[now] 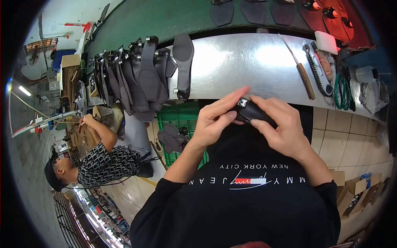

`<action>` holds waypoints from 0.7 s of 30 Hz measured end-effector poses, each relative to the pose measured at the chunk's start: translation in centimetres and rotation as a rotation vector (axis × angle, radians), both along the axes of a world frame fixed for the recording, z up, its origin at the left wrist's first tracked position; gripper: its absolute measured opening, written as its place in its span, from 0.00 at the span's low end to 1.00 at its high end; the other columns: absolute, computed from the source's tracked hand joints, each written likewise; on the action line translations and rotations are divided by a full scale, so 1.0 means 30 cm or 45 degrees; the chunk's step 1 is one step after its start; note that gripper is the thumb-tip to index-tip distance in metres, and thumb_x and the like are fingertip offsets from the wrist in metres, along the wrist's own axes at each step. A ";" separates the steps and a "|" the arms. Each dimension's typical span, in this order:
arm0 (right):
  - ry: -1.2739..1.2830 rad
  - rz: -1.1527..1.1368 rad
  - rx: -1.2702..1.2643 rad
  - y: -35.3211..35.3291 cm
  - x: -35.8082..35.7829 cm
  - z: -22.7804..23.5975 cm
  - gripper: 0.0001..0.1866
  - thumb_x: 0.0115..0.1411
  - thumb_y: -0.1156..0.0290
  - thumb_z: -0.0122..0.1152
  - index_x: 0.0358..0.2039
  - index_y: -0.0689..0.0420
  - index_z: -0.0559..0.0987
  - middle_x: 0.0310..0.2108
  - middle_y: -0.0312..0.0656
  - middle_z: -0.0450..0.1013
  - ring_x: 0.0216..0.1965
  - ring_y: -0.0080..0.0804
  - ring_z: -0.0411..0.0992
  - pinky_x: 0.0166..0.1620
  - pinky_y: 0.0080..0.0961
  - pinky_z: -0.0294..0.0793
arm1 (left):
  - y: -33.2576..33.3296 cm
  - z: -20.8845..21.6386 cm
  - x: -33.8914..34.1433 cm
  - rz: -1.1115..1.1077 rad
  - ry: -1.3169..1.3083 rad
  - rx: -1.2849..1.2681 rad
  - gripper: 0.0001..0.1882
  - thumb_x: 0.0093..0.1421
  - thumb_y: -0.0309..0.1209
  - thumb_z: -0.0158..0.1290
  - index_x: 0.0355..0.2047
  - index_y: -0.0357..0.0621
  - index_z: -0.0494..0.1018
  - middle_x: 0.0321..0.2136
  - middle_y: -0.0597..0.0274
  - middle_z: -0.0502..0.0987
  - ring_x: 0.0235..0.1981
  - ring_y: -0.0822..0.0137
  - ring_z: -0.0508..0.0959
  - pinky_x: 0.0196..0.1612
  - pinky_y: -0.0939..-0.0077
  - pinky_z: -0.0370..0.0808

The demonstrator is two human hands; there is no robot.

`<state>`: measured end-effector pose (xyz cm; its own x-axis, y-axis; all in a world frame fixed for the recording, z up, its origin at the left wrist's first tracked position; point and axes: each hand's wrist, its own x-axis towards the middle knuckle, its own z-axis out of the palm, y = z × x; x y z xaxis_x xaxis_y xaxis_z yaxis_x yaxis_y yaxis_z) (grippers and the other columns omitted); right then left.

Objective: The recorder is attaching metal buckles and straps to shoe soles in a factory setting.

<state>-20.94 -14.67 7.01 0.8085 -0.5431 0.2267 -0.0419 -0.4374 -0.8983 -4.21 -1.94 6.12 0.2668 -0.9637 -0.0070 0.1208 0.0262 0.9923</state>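
Observation:
Close to my chest, just off the table's front edge, I hold a black shoe sole (257, 112) between both hands. A shiny, squarish metal piece shows at its upper end. My left hand (215, 122) is on its left side, with the thumb and fingers pressed at the metal end. My right hand (280, 124) wraps its right side, thumb below and fingers above. Much of the sole is hidden by my hands and blends into my black shirt. One grey-black sole (182, 53) lies alone on the metal table (231, 62), beside a pile of similar soles (144, 82).
A wooden-handled awl (305, 78), a box cutter (318, 72), green-handled scissors (342, 91) and a white block (326, 42) lie at right. More soles (252, 11) rest on the green surface beyond. A green crate (182, 113) stands below; another person (107, 161) works at left.

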 end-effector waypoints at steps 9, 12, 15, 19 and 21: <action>0.020 -0.012 0.193 0.014 0.001 -0.033 0.08 0.49 0.78 0.63 0.32 0.58 0.81 0.27 0.42 0.73 0.28 0.38 0.73 0.31 0.28 0.71 | 0.002 0.012 -0.034 0.108 0.164 0.252 0.24 0.59 0.15 0.41 0.57 0.35 0.67 0.58 0.47 0.67 0.52 0.62 0.75 0.42 0.76 0.81; 0.013 0.000 -0.069 -0.002 0.003 -0.035 0.08 0.47 0.77 0.64 0.31 0.56 0.81 0.28 0.41 0.72 0.29 0.39 0.73 0.32 0.31 0.71 | -0.007 0.016 -0.033 0.117 0.245 0.287 0.24 0.59 0.15 0.42 0.57 0.39 0.69 0.58 0.52 0.68 0.50 0.67 0.75 0.41 0.78 0.81; 0.020 0.146 -0.148 -0.035 0.003 -0.029 0.09 0.46 0.75 0.66 0.31 0.55 0.82 0.29 0.40 0.71 0.31 0.40 0.72 0.33 0.33 0.71 | -0.017 0.009 -0.024 0.170 0.319 0.344 0.23 0.54 0.13 0.47 0.52 0.34 0.72 0.50 0.47 0.74 0.41 0.67 0.79 0.34 0.82 0.82; 0.072 0.246 -0.133 -0.033 -0.002 -0.028 0.13 0.44 0.72 0.68 0.33 0.52 0.80 0.31 0.40 0.70 0.31 0.40 0.72 0.33 0.32 0.71 | -0.015 -0.004 -0.014 0.165 0.314 0.408 0.22 0.53 0.13 0.47 0.50 0.34 0.73 0.49 0.48 0.75 0.40 0.68 0.80 0.33 0.82 0.82; 0.086 0.230 -0.087 -0.020 -0.004 -0.033 0.14 0.43 0.72 0.69 0.33 0.52 0.79 0.31 0.39 0.70 0.31 0.39 0.72 0.33 0.32 0.71 | -0.022 -0.004 -0.020 0.201 0.279 0.356 0.22 0.53 0.13 0.47 0.50 0.34 0.74 0.48 0.48 0.76 0.39 0.68 0.80 0.32 0.83 0.82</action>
